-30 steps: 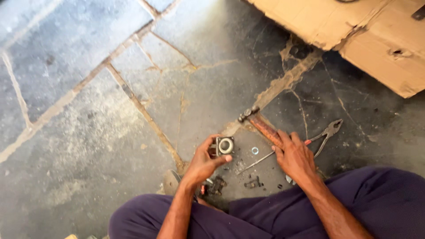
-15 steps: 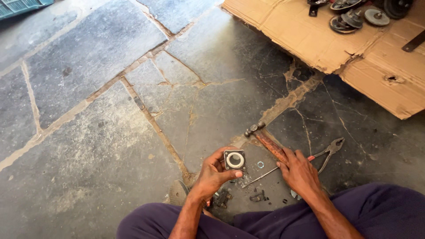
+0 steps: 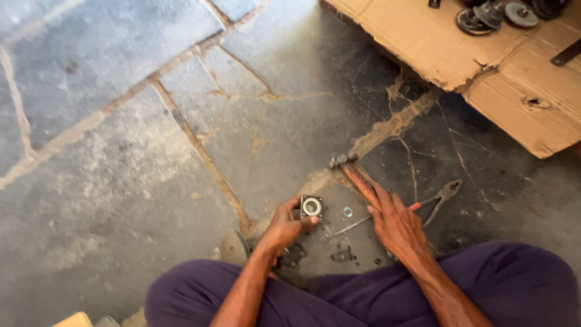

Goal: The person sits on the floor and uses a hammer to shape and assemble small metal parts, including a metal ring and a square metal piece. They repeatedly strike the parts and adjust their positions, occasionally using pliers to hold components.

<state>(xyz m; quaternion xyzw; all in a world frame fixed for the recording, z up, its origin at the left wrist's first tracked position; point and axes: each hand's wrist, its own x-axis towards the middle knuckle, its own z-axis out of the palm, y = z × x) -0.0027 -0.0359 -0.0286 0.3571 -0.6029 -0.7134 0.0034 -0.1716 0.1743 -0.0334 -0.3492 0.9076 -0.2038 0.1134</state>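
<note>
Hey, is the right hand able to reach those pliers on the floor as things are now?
Probably yes: the right hand rests on the hammer, and the pliers lie just beside it with nothing between.

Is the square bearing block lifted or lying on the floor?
Lifted: left hand pinches the bearing block, round bore facing the camera.

The left hand (image 3: 287, 227) is sitting at six o'clock on the stone floor (image 3: 121, 151), with the square bearing housing (image 3: 311, 206) touching its fingertips at its two o'clock. The right hand (image 3: 396, 224) is lying at the housing's three o'clock, resting on the hammer (image 3: 354, 175), with a washer (image 3: 347, 212) lying between them. Pliers (image 3: 440, 198) are lying just at that hand's two o'clock, and the cardboard (image 3: 484, 66) is spreading at one o'clock, carrying round parts (image 3: 490, 15).
</note>
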